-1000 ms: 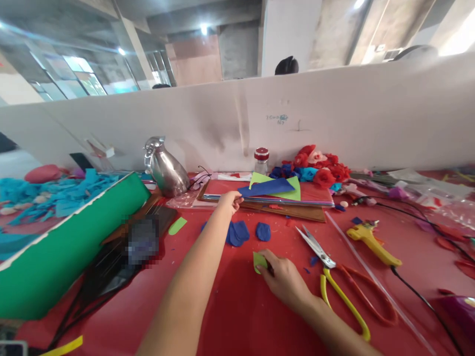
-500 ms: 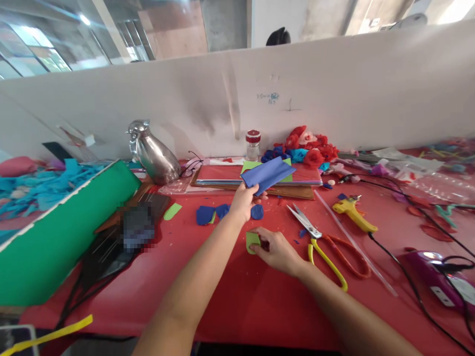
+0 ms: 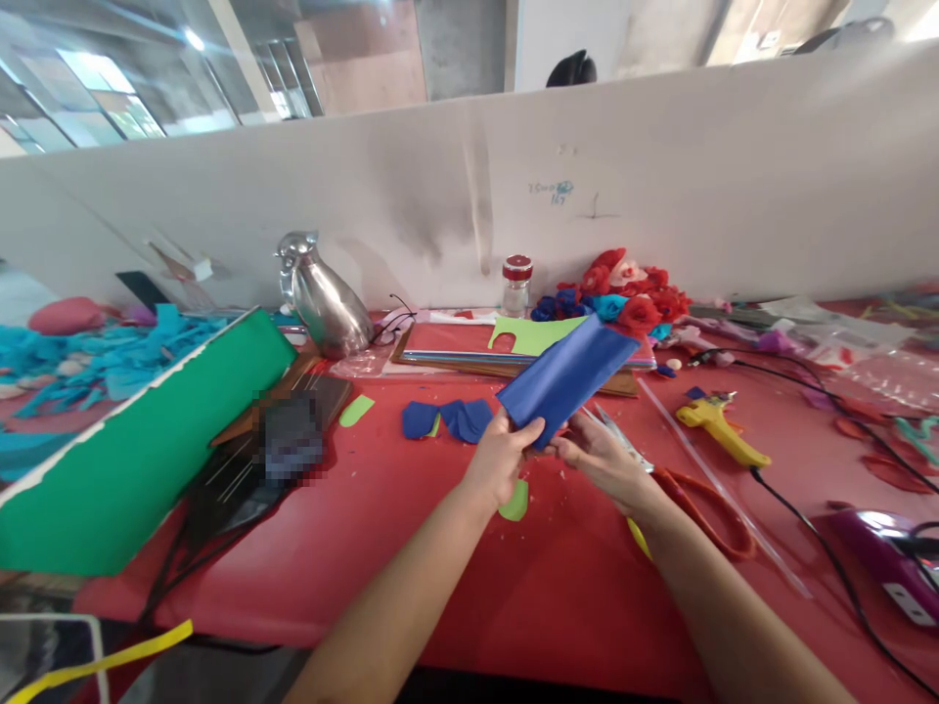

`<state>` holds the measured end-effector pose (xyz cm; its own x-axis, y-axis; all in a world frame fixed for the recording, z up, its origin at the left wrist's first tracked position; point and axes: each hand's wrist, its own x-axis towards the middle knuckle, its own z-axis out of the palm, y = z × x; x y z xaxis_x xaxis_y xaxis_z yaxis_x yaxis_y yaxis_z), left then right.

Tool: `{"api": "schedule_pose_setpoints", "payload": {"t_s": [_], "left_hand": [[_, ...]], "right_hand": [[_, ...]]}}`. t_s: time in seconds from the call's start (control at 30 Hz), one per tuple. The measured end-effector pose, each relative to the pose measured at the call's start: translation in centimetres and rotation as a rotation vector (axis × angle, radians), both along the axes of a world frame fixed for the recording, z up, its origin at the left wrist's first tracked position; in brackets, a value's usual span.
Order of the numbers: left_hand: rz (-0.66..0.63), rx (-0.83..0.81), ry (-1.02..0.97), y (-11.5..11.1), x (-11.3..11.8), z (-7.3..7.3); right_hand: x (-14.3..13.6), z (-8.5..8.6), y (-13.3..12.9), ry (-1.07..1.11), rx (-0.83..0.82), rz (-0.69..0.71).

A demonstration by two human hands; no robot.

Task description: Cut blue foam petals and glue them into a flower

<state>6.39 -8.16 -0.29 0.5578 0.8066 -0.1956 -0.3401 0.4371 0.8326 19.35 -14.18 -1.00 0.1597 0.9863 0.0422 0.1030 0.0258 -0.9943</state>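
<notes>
My left hand [image 3: 500, 460] is closed on the lower left end of a folded blue sheet [image 3: 572, 376], thumb on top; I cannot tell whether it is paper or cloth. At the sheet's lower right edge, my right hand [image 3: 605, 464] has its fingers curled against it, partly hidden behind it. A small light-green cut piece with a rounded end [image 3: 514, 502] lies on the table below my hands. To the left rest several blue cut pieces [image 3: 447, 420] with a bit of green under them. Scissors [image 3: 704, 513] with red and yellow handles are partly covered by my right hand and forearm.
A yellow glue gun [image 3: 723, 430] and its cord lie at the right, near a purple device [image 3: 884, 557]. Behind my hands are stacked sheets [image 3: 447, 342], a lidded jar [image 3: 517, 288] and paper flowers [image 3: 638, 293]. A steel jug [image 3: 327, 303] and green box [image 3: 147, 450] stand left.
My right hand has let go of the small green piece and risen to the blue sheet. The sheet has come lower and nearer in my left hand. The view has shifted slightly left.
</notes>
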Motion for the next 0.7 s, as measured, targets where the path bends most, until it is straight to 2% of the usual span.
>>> {"api": "schedule_pose_setpoints", "payload": {"t_s": [0.17,0.27,0.47,0.7], "left_hand": [[-0.152,0.025,0.028,-0.2,-0.1,-1.1],[-0.110,0.051,0.030,-0.1,0.0,-1.5],[0.017,0.072,0.019,0.4,-0.1,-1.4],[0.086,0.226,0.124,0.8,-0.3,-1.9]], "right_hand": [[0.0,-0.4,0.4,0.386,0.036,-0.351],[0.2,-0.5,0.6,0.532,0.043,-0.484],[0.0,0.0,0.5,0.646,0.024,-0.467],[0.0,-0.2,0.4,0.651,0.004,-0.450]]}}
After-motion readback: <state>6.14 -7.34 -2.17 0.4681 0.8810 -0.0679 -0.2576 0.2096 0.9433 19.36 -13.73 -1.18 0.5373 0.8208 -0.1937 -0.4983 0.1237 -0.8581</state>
